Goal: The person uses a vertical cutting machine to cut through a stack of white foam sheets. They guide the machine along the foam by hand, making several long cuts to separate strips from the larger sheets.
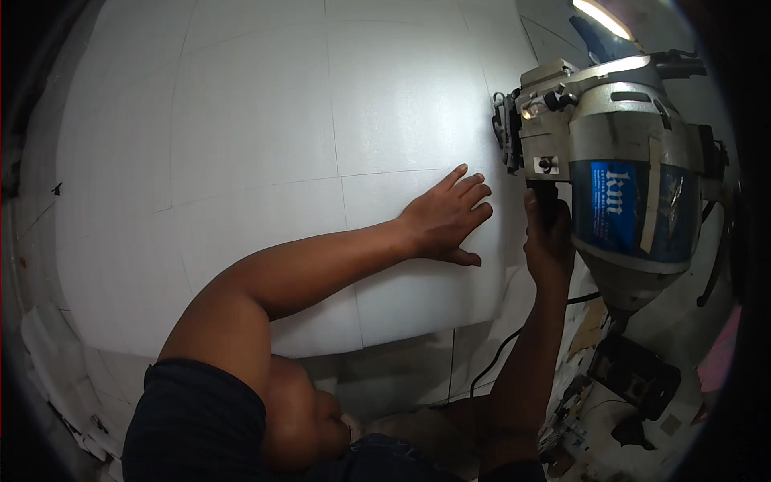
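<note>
My left hand lies palm down with fingers spread on a broad white sheet, marked with thin dark lines that form large panels. Whether the sheet is one layer or a stack I cannot tell. At the sheet's right edge stands an upright motorized cloth cutting machine with a metal head and a blue-wrapped motor body. My right hand is closed around its dark handle, just left of the motor. The machine's blade and base are hidden from this angle.
A black power cable curves below the machine. A bright tube lamp shows at the upper right. At the lower right are a black boxy item, assorted clutter and something pink. White material lies at the left rim.
</note>
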`<state>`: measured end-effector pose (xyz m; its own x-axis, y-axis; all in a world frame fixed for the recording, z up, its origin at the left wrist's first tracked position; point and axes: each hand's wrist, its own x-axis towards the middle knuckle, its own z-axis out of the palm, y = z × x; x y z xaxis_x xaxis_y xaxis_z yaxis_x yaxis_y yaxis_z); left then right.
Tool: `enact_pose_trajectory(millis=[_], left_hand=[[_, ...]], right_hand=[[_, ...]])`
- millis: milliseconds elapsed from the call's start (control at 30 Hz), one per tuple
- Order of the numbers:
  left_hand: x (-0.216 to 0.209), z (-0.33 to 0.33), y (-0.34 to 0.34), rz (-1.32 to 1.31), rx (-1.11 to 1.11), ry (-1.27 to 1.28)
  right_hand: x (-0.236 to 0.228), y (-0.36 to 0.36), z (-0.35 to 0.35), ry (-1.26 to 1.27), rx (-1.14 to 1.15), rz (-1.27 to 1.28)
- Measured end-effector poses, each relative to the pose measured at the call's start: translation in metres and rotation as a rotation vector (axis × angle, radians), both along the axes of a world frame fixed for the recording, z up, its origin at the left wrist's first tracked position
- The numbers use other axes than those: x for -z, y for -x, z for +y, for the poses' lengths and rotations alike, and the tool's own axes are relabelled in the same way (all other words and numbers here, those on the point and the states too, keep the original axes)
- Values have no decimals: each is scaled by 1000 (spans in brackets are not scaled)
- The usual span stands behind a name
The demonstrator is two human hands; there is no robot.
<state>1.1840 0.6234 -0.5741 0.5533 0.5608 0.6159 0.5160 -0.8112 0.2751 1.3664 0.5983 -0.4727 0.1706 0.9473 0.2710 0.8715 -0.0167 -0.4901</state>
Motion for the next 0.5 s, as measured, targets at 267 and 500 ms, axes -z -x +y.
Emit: enact_pose_trajectory(millis=[267, 500], left_hand=[[3, -11, -8, 13, -7, 17], [5, -27, -12, 8, -27, -10]], right_hand=[[0, -7, 6, 38, 36, -98], [-6, 1, -1, 52, 70, -233]])
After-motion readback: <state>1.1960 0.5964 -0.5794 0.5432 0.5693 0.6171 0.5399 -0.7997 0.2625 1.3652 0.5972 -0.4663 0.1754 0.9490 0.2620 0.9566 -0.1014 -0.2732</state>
